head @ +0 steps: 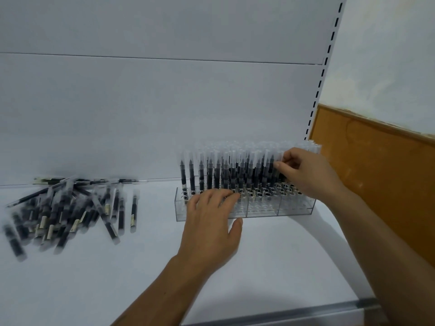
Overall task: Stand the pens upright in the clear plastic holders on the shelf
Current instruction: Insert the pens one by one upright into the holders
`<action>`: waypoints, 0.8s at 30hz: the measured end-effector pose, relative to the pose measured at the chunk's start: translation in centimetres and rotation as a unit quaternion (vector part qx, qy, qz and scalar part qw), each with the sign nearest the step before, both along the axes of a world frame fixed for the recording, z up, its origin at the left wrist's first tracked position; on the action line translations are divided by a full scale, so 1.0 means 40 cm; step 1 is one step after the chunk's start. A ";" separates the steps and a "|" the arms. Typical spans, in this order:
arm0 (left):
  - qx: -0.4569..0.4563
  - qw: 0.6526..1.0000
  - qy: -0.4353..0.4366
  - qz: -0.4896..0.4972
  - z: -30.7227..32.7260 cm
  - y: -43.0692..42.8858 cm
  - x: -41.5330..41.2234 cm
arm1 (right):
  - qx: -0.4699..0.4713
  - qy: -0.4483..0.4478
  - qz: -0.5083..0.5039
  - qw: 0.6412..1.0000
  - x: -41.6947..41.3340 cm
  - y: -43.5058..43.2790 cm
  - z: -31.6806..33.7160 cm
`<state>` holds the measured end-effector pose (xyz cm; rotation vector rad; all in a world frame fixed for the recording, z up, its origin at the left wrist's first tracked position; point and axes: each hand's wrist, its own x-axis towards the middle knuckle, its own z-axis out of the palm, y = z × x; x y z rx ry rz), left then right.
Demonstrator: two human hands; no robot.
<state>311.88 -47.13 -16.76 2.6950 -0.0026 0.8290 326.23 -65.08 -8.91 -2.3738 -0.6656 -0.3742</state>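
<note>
The left hand (211, 222) lay flat, fingers straight, against the clear holder (294, 208), seemingly to steady it, while the right hand (306, 172) pinched a standing pen (280, 153) by its cap, probably seating it upright, with the loose pens (70, 208) heaped well apart on the shelf (270, 267).

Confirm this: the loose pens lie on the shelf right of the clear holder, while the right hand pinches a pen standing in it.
Wrong side. The head view shows the loose pens left of the clear holder; the right hand does pinch a pen standing in it.
</note>
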 end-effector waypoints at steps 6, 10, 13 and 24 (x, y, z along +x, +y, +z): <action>-0.048 0.998 -0.040 0.006 0.042 0.037 -0.026 | -0.029 -0.034 -0.003 0.999 -0.065 -0.012 0.019; -0.076 0.995 -0.044 0.049 0.050 0.157 -0.095 | -0.014 -0.006 0.097 0.995 -0.161 0.066 0.008; -0.071 0.988 -0.010 0.134 0.032 0.288 -0.173 | -0.068 0.027 0.215 0.974 -0.237 0.177 -0.028; -0.072 0.974 0.117 0.178 -0.018 0.434 -0.298 | -0.260 0.030 0.363 0.894 -0.320 0.517 -0.159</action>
